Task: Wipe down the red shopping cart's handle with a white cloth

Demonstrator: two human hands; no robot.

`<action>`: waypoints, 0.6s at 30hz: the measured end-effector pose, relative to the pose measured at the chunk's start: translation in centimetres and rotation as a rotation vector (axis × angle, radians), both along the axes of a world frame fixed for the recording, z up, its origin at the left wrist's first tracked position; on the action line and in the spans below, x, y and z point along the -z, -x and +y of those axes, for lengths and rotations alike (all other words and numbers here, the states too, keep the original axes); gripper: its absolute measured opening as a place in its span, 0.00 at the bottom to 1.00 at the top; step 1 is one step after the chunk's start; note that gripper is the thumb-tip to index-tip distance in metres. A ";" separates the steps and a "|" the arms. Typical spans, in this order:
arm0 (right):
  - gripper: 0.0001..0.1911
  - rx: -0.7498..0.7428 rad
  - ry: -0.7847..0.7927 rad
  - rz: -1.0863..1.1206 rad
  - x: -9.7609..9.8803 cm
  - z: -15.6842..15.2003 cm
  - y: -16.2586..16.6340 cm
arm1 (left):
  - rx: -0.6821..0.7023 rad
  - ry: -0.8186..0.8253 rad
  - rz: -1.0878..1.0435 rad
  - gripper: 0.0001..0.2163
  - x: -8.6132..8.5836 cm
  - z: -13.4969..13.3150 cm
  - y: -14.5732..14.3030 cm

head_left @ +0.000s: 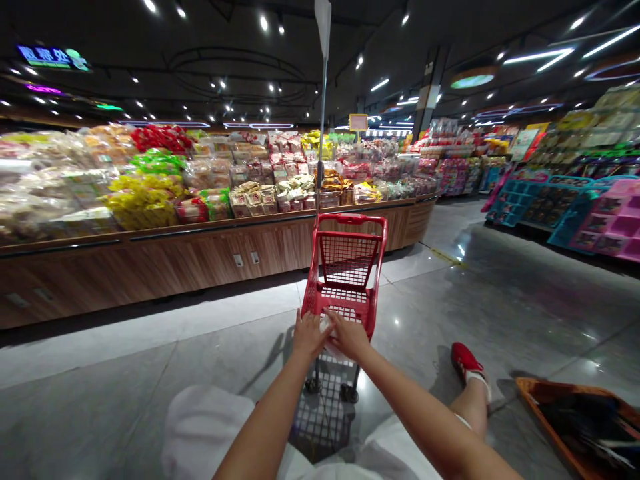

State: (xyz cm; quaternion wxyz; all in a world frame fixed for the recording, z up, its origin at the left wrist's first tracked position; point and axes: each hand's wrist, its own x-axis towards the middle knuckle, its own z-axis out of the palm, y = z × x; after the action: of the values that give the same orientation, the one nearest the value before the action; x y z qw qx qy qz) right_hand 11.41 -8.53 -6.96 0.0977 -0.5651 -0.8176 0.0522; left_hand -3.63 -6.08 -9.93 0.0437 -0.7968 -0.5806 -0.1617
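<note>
A small red shopping cart [373, 293] with grid panels stands right in front of me, a tall pole [324, 100] with a white flag rising at its left side. Over its near end my two hands meet. My left hand [310, 337] has its fingers bent at a thin whitish piece [326, 325], perhaps plastic or paper. From the other side, my right hand [349, 337] pinches the same piece. Part of it hangs below the right fingers, and its exact kind cannot be made out.
Behind the cart runs a long wooden display counter [200, 260] heaped with packaged snacks. Blue and pink racks [530, 200] stand at the right. An orange basket [530, 393] with dark things inside lies at lower right, near my red shoe [466, 358]. The floor [500, 300] is glossy grey.
</note>
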 end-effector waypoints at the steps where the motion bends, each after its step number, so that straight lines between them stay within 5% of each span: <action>1: 0.31 -0.003 -0.007 -0.003 -0.1 -0.1 0.2 | 0.011 -0.001 -0.002 0.29 -0.1 -0.1 0.2; 5: 0.17 0.040 0.002 -0.045 0.0 -0.9 -1.2 | 0.034 0.012 0.003 0.28 -0.8 -0.2 1.1; 10: 0.14 0.067 -0.064 -0.105 0.1 -1.7 -3.3 | 0.018 -0.008 -0.050 0.27 -0.9 -0.2 0.7; 18: 0.14 0.073 -0.007 -0.045 0.2 0.1 3.6 | 0.034 0.085 -0.057 0.30 -1.2 0.0 0.6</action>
State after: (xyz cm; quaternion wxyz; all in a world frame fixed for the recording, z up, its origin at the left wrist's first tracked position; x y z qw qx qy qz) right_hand 7.78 -8.40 -7.15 0.0834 -0.5952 -0.7985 0.0330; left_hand -4.27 -6.09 -8.70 -0.0093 -0.8028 -0.5742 -0.1604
